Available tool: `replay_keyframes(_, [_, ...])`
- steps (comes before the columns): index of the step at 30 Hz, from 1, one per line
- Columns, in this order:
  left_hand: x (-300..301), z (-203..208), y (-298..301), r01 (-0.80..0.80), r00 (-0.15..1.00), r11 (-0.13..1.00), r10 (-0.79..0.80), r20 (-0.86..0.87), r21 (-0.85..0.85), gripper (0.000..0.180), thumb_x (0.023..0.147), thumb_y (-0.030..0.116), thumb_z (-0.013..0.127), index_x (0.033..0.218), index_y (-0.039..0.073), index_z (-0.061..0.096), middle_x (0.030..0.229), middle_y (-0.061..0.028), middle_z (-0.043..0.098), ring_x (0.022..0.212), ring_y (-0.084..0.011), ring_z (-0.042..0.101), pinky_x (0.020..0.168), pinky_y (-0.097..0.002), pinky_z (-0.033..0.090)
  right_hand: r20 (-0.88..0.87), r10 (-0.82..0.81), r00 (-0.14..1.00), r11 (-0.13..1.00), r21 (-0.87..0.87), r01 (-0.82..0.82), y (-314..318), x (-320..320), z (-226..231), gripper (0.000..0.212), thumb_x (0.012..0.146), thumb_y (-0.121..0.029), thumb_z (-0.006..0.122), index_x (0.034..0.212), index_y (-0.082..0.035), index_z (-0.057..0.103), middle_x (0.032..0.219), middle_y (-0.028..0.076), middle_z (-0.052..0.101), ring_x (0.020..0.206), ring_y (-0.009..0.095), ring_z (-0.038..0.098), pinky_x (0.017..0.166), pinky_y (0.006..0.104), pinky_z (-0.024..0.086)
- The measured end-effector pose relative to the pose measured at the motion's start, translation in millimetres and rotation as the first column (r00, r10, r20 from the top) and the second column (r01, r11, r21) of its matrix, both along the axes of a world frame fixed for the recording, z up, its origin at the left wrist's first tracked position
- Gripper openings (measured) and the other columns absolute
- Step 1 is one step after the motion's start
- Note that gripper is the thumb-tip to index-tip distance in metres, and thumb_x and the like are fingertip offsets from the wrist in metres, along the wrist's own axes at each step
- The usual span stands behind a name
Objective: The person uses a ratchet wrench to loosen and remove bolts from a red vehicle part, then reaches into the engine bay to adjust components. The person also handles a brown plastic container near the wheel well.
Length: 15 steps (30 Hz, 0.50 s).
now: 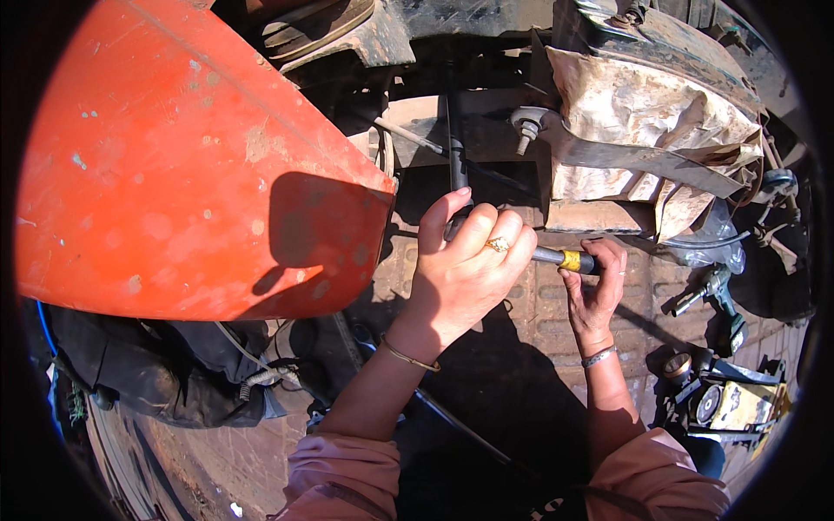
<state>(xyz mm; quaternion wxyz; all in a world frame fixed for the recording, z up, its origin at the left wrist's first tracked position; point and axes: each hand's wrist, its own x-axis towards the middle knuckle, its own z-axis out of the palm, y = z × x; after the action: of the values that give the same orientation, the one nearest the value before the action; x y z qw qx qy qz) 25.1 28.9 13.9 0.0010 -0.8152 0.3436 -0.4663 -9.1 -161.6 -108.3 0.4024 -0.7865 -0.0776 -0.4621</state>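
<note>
My left hand (473, 252), with a ring on one finger, is closed around the head of a socket wrench and covers most of it. From there a long dark extension bar (458, 161) runs away into the shaded gap of the vehicle's underside; its far end is lost in shadow. The wrench handle (547, 254) sticks out to the right, grey with a yellow band. My right hand (599, 282) grips the black end of that handle, fingers curled over it and thumb below.
An orange-red body panel (174, 174) fills the left. To the right of the bar, a metal strap (647, 161) holds a torn, pale-wrapped box (643, 104), with a bolt (525, 135) beside it. A cordless power tool (719, 300) and a tool case (738, 408) lie on the paving at right.
</note>
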Motion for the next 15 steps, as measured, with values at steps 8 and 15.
replay_keyframes(8, [1.4, 1.2, -5.0, 0.040, 0.998, 0.995, -0.044, -0.043, -0.090, 0.013, 0.071, 0.014, 0.066, 0.082, 0.018, 0.062, 0.084, 0.0055, 0.053, 0.087, -0.0127, 0.055, 0.090, -0.0355, 0.044, -0.005, -0.051, 0.999, 0.994, -0.098, 0.050, -19.8, -4.8, 22.9, 0.047, 0.072, -0.017, 0.086, 0.109, -0.002, 0.062, 0.099, 0.012, 0.063, 0.089, 0.028, 0.061, 0.075, 0.0356, 0.052])
replay_keyframes(15, [3.4, -3.2, -7.4, 0.021, 1.000, 0.990, -0.023, -0.009, -0.137, 0.012, 0.073, 0.015, 0.067, 0.081, 0.019, 0.060, 0.083, 0.0054, 0.049, 0.088, -0.0113, 0.053, 0.090, -0.0340, 0.042, 0.049, -0.132, 0.990, 0.984, -0.118, 0.137, -22.5, -9.2, 37.7, 0.049, 0.067, -0.010, 0.088, 0.108, -0.003, 0.063, 0.099, 0.013, 0.065, 0.090, 0.030, 0.063, 0.081, 0.0376, 0.053])
